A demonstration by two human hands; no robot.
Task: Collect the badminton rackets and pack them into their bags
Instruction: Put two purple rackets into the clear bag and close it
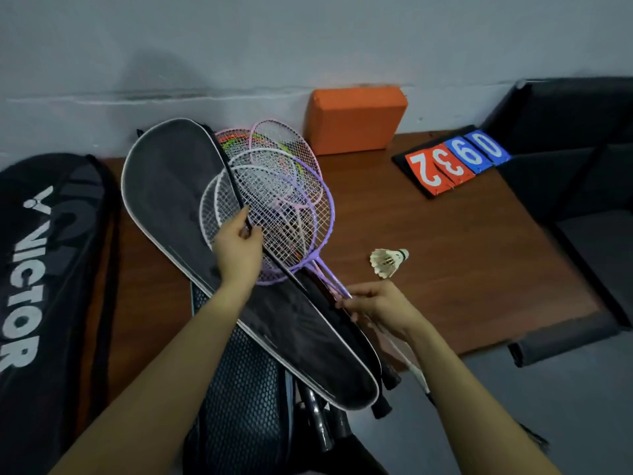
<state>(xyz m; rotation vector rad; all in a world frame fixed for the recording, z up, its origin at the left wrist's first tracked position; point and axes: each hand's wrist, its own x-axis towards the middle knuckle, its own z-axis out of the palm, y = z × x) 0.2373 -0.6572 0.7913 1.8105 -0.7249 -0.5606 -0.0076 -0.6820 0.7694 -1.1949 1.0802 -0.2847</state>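
A grey racket bag (171, 186) with white piping lies open across the brown table (462, 269). Several rackets (294, 200), white, purple and pink, fan out of its open side, heads pointing to the wall. My left hand (239, 248) pinches the bag's black zipper edge over the racket strings. My right hand (376, 303) grips the racket shafts near the bag's narrow part. Handles stick out past the bag's lower end (387, 382). A large black Victor bag (44, 269) lies at the left.
A white shuttlecock (388, 262) sits on the table right of the rackets. An orange foam block (356, 120) leans at the wall. A flip scoreboard (452, 162) lies back right beside a dark seat (575, 138). A mesh-covered bag (243, 399) lies under my arms.
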